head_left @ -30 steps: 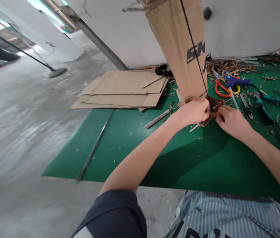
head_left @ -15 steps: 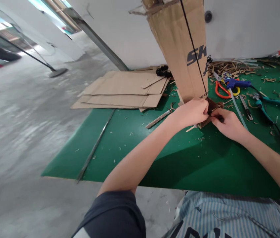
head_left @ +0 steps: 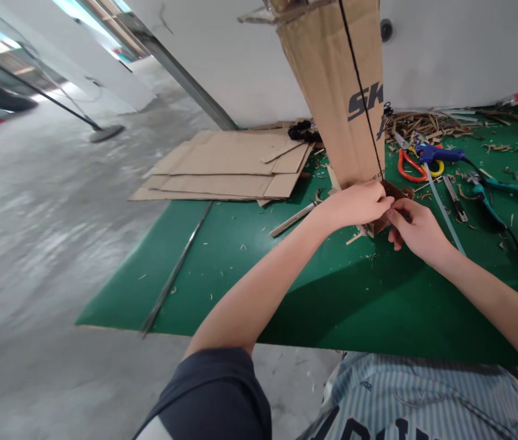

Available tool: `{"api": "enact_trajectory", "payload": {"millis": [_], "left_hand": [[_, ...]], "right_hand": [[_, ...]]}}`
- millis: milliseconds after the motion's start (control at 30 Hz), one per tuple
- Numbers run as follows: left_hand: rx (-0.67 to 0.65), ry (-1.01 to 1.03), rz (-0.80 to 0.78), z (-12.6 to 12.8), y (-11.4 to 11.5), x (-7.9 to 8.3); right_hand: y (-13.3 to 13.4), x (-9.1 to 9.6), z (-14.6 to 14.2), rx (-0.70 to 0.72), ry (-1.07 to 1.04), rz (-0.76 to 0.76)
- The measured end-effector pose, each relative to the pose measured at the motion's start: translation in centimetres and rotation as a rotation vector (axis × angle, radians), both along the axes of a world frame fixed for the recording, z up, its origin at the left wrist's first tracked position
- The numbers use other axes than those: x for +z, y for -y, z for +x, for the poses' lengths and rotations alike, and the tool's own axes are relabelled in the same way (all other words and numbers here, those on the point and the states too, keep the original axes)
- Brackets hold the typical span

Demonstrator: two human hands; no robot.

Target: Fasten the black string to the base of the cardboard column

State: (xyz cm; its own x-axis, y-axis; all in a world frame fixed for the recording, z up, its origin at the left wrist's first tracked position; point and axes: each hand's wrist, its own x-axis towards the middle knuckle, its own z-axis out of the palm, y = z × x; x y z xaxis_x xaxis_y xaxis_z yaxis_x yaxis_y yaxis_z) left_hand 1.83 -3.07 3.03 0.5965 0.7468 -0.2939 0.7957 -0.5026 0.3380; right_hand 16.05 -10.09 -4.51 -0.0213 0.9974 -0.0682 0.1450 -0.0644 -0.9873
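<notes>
**Upright cardboard panel, pinched at its foot**

Tall cardboard panel (head_left: 332, 91), long axis rising away from the wearer, slightly tilted; black cord (head_left: 363, 79) along it. Dark brown cardboard scrap (head_left: 394, 192) at its foot, just right of the left hand (head_left: 355, 205), whose fingers close on its edge. Right hand (head_left: 419, 231), fingers loosely curled, just beside the scrap; grip cannot be told. Left hand nearer the panel. Blue glue gun (head_left: 437, 154) and orange-handled scissors (head_left: 410, 168) beyond, on green work table (head_left: 286, 293).
</notes>
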Motion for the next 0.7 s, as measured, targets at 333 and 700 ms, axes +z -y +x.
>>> {"api": "enact_trajectory", "payload": {"millis": [333, 700], "left_hand": [[-0.057, 0.019, -0.086, -0.4, -0.5, 0.1], [-0.011, 0.056, -0.077, -0.3, -0.3, -0.3]], "right_hand": [[-0.5, -0.6, 0.5, -0.007, -0.189, 0.020], [-0.3, -1.0, 1.1, 0.081, 0.080, 0.133]]}}
